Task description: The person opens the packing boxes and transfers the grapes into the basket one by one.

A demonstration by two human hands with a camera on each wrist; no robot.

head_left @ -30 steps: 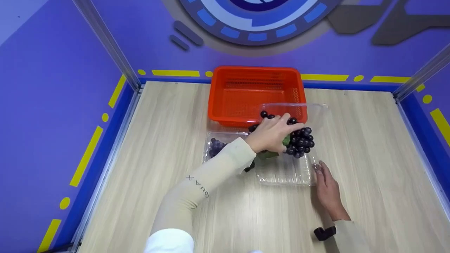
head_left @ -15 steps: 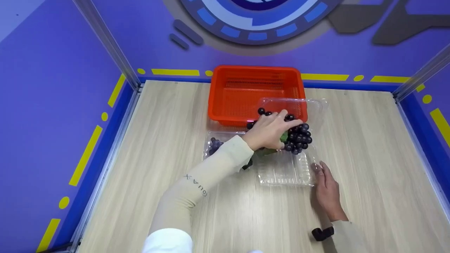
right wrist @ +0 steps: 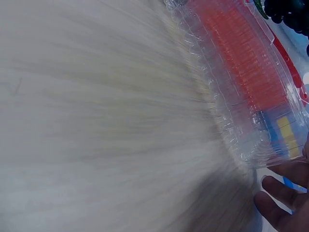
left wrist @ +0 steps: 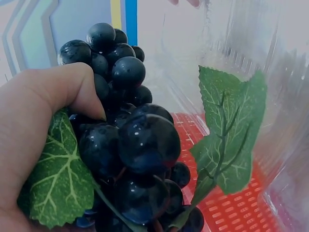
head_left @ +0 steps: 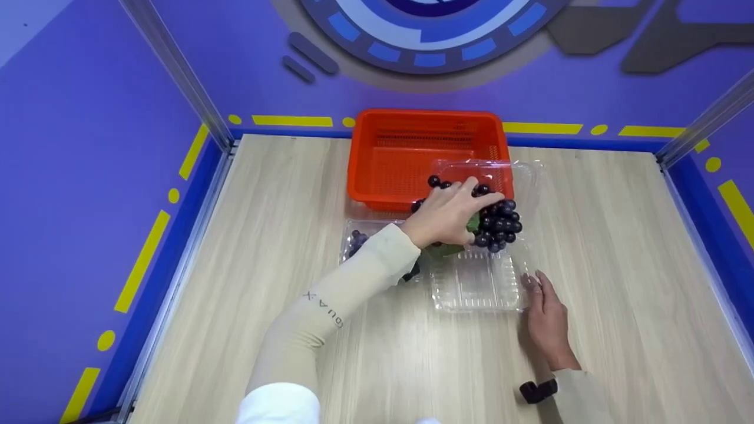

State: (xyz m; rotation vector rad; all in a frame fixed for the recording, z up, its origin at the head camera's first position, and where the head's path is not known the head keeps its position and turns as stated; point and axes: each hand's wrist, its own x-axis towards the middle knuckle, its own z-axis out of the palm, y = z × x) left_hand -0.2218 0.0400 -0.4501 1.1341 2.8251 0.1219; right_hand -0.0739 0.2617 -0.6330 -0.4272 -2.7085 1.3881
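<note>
Gently support the black grapes (head_left: 499,226), gripped in the left hand (head_left: 446,213) right of frame centre; steady the clear clamshell (head_left: 476,282) below with the right hand (head_left: 548,321), whose pinch I can't confirm.

- Left of my left sleeve (head_left: 330,297): free counter (head_left: 235,265); passage available.
- Beyond my left hand (head_left: 442,218): clear lid (head_left: 527,188) and red basket (head_left: 354,162) obstruct.
- Right of my right hand (head_left: 548,321): free counter, passable.
- Above clear tray (head_left: 471,282): grapes (head_left: 500,224) block its far part.
</note>
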